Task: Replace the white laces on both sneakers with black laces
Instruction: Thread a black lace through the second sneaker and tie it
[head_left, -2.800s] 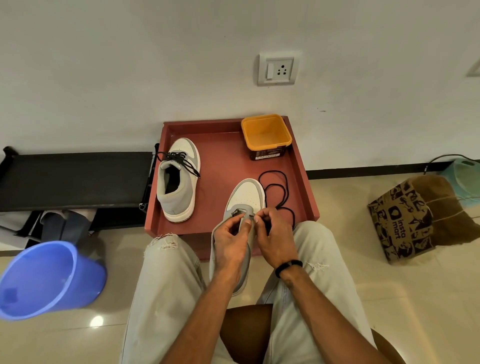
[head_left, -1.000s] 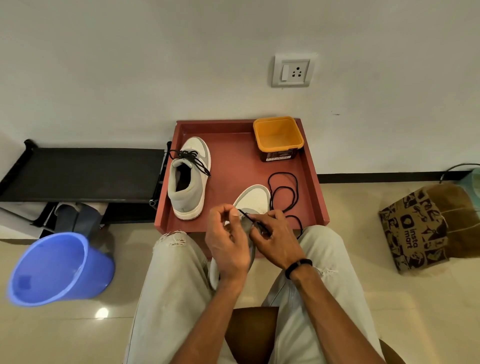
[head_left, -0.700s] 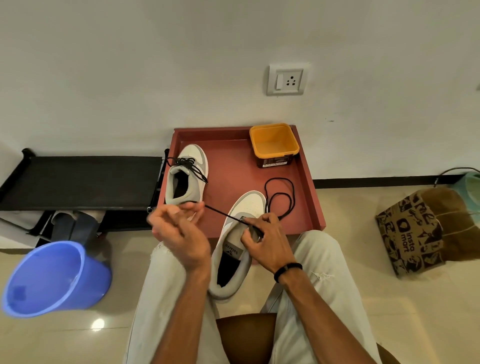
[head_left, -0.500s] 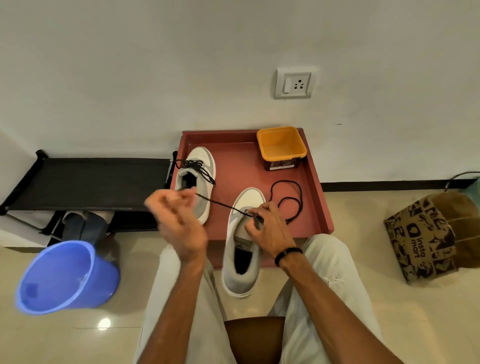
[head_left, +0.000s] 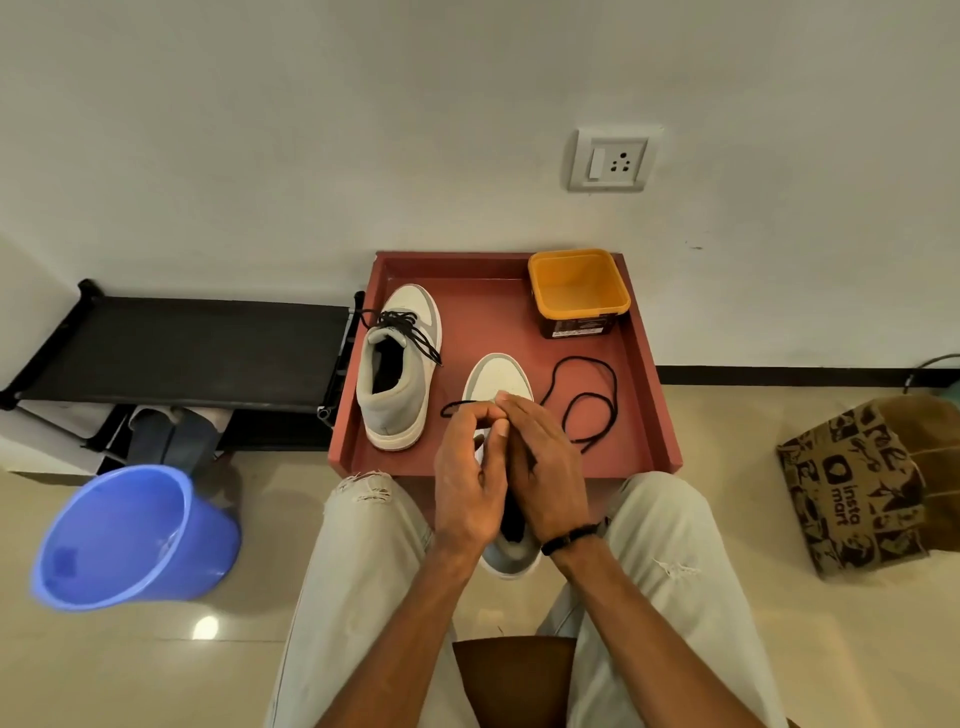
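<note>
Fingers (head_left: 480, 415) pinch thin black lace (head_left: 582, 400).

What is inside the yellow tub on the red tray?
The yellow tub at the red tray's far right corner shows only its bare yellow inside; nothing visible in it. Its near inner wall is hidden by the rim.

Both forearms reach forward, hands meeting. The left hand (head_left: 470, 483) has fingers curled, fingertips pinched (thumb against forefinger); the right hand (head_left: 545, 470) lies just beside it, fingers extended forward.
</note>
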